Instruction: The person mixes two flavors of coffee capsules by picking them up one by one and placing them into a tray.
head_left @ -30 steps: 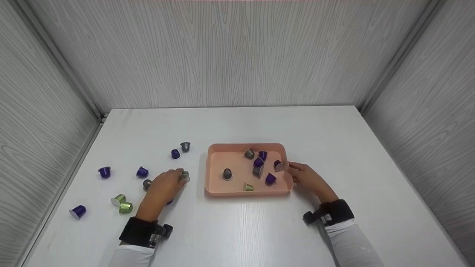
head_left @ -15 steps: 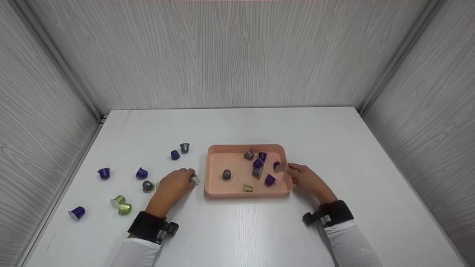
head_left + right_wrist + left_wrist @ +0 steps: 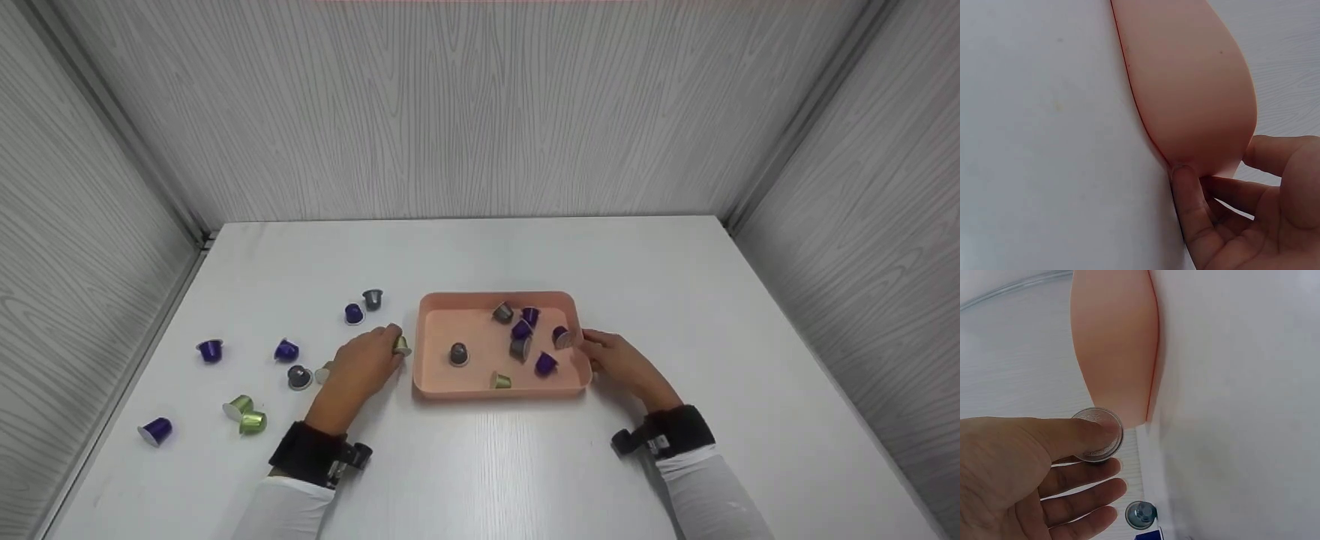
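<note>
My left hand [image 3: 361, 369] pinches a green coffee capsule [image 3: 402, 346] between thumb and fingers, just off the left edge of the pink tray [image 3: 442, 319]. In the left wrist view, the thumb lies across the capsule's round foil lid [image 3: 1096, 453], and the tray's outer wall [image 3: 1114, 343] rises behind it. My right hand [image 3: 626, 365] grips the tray's right end. Its fingers [image 3: 1189, 194] hold the tray's wall [image 3: 1196, 84] in the right wrist view. Inside the tray lie several capsules: purple ones [image 3: 546, 364], grey ones [image 3: 459, 354] and a green one [image 3: 501, 381].
Left of the tray, loose capsules lie scattered on the white table [image 3: 480, 465]: purple [image 3: 156, 431], green [image 3: 253, 422] and grey [image 3: 299, 377]. A grey capsule [image 3: 373, 299] and a purple one [image 3: 354, 313] stand behind the left hand. Grey wood-grain panels [image 3: 465, 112] surround the table.
My left hand has carried the green capsule rightward to beside the tray's left edge, and the capsule has turned in its fingers. The right hand and the tray's contents have stayed put.
</note>
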The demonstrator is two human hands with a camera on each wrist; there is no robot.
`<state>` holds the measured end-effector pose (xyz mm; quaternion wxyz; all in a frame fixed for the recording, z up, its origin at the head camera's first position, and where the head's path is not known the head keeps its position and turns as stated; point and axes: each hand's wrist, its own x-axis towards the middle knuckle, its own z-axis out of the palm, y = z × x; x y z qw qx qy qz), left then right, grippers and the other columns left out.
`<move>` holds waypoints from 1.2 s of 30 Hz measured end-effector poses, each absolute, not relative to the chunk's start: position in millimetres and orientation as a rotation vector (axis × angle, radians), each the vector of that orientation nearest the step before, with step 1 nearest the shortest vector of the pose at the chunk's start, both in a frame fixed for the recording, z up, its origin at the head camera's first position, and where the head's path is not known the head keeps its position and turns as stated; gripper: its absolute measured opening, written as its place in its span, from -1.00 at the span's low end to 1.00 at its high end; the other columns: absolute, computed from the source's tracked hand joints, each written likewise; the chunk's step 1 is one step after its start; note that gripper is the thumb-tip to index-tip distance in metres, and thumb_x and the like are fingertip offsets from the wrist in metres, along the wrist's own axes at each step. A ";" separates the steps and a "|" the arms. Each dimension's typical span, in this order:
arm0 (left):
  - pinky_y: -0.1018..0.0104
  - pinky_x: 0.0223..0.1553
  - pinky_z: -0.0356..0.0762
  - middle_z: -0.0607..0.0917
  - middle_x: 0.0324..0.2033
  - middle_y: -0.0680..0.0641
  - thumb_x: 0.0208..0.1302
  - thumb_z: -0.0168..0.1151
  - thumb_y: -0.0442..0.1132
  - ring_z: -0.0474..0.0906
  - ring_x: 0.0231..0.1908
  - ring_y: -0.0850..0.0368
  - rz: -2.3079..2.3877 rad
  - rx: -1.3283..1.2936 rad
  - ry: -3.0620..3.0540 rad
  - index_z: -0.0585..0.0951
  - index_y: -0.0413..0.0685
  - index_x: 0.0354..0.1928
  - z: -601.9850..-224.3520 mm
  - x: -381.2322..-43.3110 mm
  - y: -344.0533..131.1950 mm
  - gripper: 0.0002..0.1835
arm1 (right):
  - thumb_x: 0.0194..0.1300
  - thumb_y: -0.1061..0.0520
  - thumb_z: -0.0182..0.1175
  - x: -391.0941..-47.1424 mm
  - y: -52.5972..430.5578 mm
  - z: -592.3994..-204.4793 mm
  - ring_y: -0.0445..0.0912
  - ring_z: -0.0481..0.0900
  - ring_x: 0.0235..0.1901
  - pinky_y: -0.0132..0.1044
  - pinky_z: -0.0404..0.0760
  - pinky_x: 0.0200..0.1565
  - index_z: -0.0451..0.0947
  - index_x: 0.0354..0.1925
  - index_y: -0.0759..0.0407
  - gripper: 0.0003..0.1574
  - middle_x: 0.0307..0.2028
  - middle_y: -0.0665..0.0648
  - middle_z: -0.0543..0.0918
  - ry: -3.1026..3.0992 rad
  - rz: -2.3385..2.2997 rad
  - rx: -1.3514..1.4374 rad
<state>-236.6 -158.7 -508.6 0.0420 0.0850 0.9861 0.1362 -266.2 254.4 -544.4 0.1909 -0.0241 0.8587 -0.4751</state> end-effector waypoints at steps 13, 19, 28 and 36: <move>0.07 -0.26 0.59 0.67 -0.22 -0.13 0.39 0.19 -0.03 0.61 -0.27 -0.05 0.523 0.432 3.171 0.53 -0.15 0.09 -501.0 -238.9 -123.7 -0.61 | 0.47 -0.21 -0.02 -263.4 254.3 -542.5 -0.03 0.50 -0.13 -0.23 0.43 -0.13 0.34 0.41 0.02 -0.33 -0.08 0.10 0.61 2.398 -1.337 -0.059; 0.07 -0.31 0.57 0.66 -0.34 -0.09 0.32 0.27 -0.06 0.59 -0.33 -0.03 0.499 0.497 3.159 0.57 -0.13 -0.04 -502.7 -245.4 -110.0 -0.68 | 0.50 -0.16 -0.02 -261.5 254.9 -542.0 -0.01 0.56 -0.12 -0.26 0.47 -0.18 0.32 0.41 0.13 -0.33 0.04 0.18 0.60 2.370 -1.425 -0.138; 0.05 -0.25 0.55 0.68 -0.33 -0.09 0.32 0.28 -0.09 0.60 -0.31 -0.06 0.473 0.512 3.148 0.59 -0.13 -0.05 -513.3 -251.3 -100.7 -0.70 | 0.49 -0.18 -0.01 -256.9 252.1 -541.4 -0.03 0.57 -0.15 -0.25 0.46 -0.18 0.32 0.40 0.14 -0.31 0.00 0.16 0.61 2.390 -1.395 -0.136; -0.01 -0.07 0.49 0.70 -0.29 -0.12 0.31 0.29 -0.11 0.62 -0.25 -0.12 0.335 0.560 3.139 0.59 -0.12 -0.01 -517.9 -245.8 -96.0 -0.69 | 0.46 -0.26 -0.02 -255.2 252.8 -538.6 0.00 0.52 -0.01 -0.12 0.42 0.06 0.32 0.41 0.05 -0.28 0.17 0.14 0.55 2.426 -1.320 -0.087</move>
